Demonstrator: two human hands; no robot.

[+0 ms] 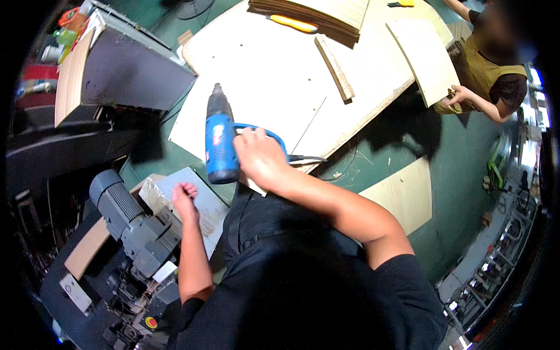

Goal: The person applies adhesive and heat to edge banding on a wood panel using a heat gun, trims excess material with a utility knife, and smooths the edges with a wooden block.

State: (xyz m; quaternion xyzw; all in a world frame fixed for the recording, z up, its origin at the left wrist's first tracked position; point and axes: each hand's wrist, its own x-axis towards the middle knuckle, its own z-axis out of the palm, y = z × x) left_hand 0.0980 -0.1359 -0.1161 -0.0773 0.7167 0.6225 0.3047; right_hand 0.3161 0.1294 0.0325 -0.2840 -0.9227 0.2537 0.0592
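A blue heat gun (220, 143) with a black nozzle end is in my right hand (261, 156), its fingers wrapped round the handle. The nozzle points away from me over the near left part of a pale wooden worktable (262, 76). From the handle a black cord (306, 158) runs to the right along the table's near edge. My left hand (185, 200) is off the table to the left, above a light grey panel (201, 195). Its fingers are curled in, and nothing shows between them.
On the table lie stacked thin boards (326, 14), an orange-yellow utility knife (293, 23) and a narrow wooden strip (334, 69). At the right a co-worker (496, 70) holds a pale board (423, 58). A grey motor (119, 201) stands lower left; another board (402, 195) lies on the green floor.
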